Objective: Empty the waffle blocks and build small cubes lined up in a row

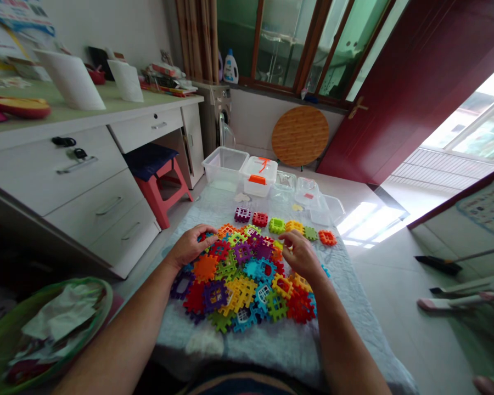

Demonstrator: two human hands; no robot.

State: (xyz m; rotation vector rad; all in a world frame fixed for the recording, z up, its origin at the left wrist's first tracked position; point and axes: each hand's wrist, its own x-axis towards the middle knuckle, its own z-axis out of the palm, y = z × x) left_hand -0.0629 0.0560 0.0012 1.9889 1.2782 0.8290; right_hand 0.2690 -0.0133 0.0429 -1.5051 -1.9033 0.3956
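Heap of notched plastic pieces in red, orange, yellow, green, blue and purple, lying flat and overlapping on the cloth-covered table directly before the seated person; several pieces have windowed or latticed centres. The left hand rests at the heap's upper left edge, fingers loosely curved with a narrow spread; whether it grips a piece cannot be told. The right hand lies at the upper right edge, fingers bent close together beside a yellow-green piece; its grasp is likewise indeterminate. Beyond the heap runs a row of separate notched pieces, ordered from left to right purple, red, light green, yellow, green and orange-red. Farther back stand a transparent open bin, a lidded box with an orange latch, and smaller transparent containers. Surroundings: at left, a white desk, a pink stool with a dark top and a green basket; behind, a round wooden board leaning against the wall; at right, a dark red door.
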